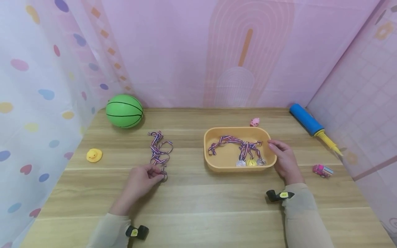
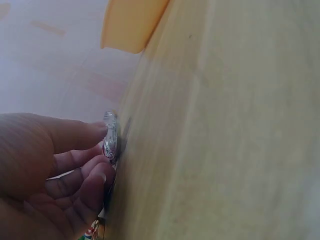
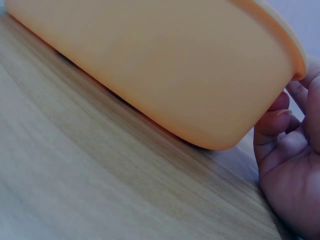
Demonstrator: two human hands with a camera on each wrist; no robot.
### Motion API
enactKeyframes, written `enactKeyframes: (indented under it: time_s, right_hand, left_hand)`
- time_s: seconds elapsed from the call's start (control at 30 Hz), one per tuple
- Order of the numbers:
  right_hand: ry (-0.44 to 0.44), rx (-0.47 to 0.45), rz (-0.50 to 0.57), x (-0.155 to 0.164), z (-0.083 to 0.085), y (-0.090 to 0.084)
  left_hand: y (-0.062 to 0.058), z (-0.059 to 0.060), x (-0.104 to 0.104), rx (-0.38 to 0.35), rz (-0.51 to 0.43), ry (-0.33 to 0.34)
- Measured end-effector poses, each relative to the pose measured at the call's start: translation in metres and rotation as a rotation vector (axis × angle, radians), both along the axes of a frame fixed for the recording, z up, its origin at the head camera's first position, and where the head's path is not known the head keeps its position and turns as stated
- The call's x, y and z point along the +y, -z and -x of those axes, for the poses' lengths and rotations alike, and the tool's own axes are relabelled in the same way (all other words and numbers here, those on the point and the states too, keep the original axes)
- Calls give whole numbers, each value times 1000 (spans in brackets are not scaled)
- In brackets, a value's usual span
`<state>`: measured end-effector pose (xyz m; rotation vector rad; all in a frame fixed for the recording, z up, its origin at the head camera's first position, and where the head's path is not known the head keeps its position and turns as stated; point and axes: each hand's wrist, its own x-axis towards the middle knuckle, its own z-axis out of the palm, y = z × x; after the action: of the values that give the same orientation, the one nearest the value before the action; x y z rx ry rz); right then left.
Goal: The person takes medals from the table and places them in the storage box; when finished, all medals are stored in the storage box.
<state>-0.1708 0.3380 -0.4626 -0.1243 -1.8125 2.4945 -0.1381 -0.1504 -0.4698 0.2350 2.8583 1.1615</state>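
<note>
desk (image 1: 198, 206): wood, pink backdrop
left hand (image 1: 141, 181): pinches medal (image 1: 163, 177)
right hand (image 1: 283, 160): fingers curled on tray (image 1: 211, 162) rim
progress: three medals in tray, one outside

A wooden table (image 1: 198, 206) carries a green ball (image 1: 124, 111); yellow duck (image 1: 94, 155); ribboned medal (image 1: 159, 151); orange tray (image 1: 217, 164); blue pump (image 1: 311, 124); pink car (image 1: 323, 170); pink pig (image 1: 255, 121).

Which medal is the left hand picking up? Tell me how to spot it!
Find the wooden table, then the green ball. In front of it a striped ribbon trails to a medal pinched by the left hand. It alone lies outside the orange tray.
</note>
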Motion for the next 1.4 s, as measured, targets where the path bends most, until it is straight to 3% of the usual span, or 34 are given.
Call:
enactKeyframes:
  time_s: [0.67,0.87,1.07,1.4]
  right_hand:
    - [12,2,-2,-1,-1,-1]
    - [1,7,3,-1,-1,0]
    - [3,15,-1,-2,0,0]
    - [-9,38,12,-1,-1,1]
  left_hand:
    - [-12,3,23,-39,184,-8]
    - [-14,2,31,7,223,-1]
    - [-15,1,37,80,222,20]
    - [-13,2,40,47,187,8]
